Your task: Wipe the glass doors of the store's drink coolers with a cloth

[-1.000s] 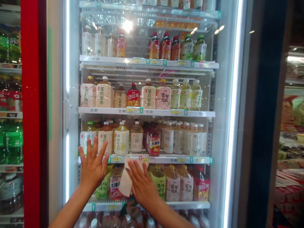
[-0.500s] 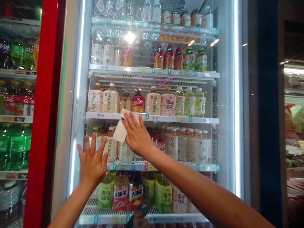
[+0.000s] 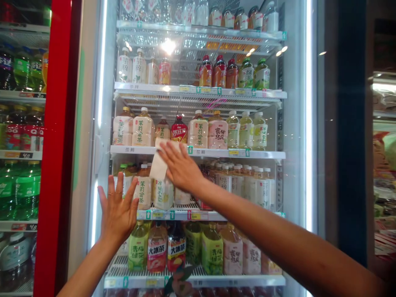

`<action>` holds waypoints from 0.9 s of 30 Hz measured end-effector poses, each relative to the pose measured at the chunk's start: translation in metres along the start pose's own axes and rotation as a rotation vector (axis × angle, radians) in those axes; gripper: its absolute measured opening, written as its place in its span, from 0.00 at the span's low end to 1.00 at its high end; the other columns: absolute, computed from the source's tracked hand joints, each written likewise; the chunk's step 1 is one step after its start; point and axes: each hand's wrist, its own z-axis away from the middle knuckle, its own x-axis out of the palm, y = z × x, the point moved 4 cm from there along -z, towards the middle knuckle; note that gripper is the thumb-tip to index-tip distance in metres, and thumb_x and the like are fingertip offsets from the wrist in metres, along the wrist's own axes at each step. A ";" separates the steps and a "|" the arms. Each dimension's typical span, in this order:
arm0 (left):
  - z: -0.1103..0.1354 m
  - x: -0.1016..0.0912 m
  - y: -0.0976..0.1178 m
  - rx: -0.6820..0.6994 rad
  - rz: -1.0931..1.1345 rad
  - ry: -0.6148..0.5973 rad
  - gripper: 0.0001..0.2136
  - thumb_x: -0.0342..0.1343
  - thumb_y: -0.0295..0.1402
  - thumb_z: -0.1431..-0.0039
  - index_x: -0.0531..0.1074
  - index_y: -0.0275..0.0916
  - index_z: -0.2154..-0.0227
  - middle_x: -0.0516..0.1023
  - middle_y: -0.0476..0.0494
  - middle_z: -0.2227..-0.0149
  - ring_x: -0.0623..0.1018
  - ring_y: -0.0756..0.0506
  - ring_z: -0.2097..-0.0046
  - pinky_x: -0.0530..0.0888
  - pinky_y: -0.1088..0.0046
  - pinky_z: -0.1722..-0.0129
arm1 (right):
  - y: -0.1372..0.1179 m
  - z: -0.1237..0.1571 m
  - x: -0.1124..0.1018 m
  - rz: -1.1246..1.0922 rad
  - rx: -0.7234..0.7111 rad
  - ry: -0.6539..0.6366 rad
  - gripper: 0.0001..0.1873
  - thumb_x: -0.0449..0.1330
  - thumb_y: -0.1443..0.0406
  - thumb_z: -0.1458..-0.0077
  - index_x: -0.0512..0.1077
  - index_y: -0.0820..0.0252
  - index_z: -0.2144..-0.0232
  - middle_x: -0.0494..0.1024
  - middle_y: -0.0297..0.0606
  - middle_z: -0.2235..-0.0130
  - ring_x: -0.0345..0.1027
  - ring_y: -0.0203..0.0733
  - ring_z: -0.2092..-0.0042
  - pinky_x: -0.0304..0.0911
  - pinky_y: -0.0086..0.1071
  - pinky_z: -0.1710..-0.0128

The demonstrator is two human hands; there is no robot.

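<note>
Facing a tall, lit glass door [image 3: 293,185], I am resting both hands on its pane. Behind it, shelves [image 3: 262,155] are carrying rows of tea bottles [image 3: 198,130]. My left hand [image 3: 116,210] is lying flat near the door's left edge, grip spread apart, holding nothing. My right hand [image 3: 181,167] is pressing a white cloth [image 3: 158,166] against the glass mid-door, level with a shelf edge, grip apart too, fingers flat, not clamped.
</note>
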 end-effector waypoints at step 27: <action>-0.055 0.042 0.114 0.191 0.070 0.020 0.34 0.51 0.35 0.31 0.44 0.52 0.27 0.31 0.47 0.23 0.33 0.38 0.24 0.31 0.46 0.27 | 0.116 0.080 -0.031 0.161 0.255 0.072 0.40 0.52 0.64 0.34 0.39 0.69 0.27 0.38 0.48 0.24 0.25 0.55 0.24 0.32 0.59 0.27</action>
